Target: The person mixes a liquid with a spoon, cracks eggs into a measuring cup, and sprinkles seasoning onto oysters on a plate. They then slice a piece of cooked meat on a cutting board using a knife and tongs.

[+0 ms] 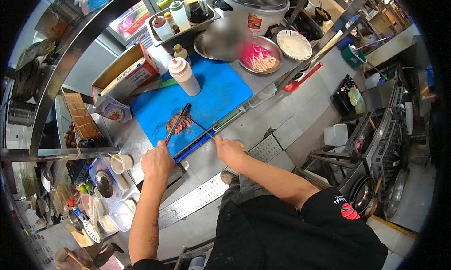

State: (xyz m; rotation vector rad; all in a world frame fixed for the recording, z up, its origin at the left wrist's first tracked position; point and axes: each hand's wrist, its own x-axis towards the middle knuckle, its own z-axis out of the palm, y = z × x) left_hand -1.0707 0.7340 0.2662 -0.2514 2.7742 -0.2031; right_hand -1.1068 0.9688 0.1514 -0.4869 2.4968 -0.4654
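Observation:
My left hand grips a pair of tongs, whose dark tips reach across a piece of browned meat. Cut into slices with pink insides, the meat lies near the front left of a blue cutting board. In my right hand is a knife, its thin blade pointing toward the right side of the meat; whether it touches is too small to tell. Behind the meat, a squeeze bottle of pale sauce stands upright on the board. A green-handled knife lies at the board's back edge.
An open cardboard box stands left of the board. Behind are a tray of bottles and a large cooker. A bowl of pink and pale strips sits near a rice-filled bowl. A metal frame post curves at left.

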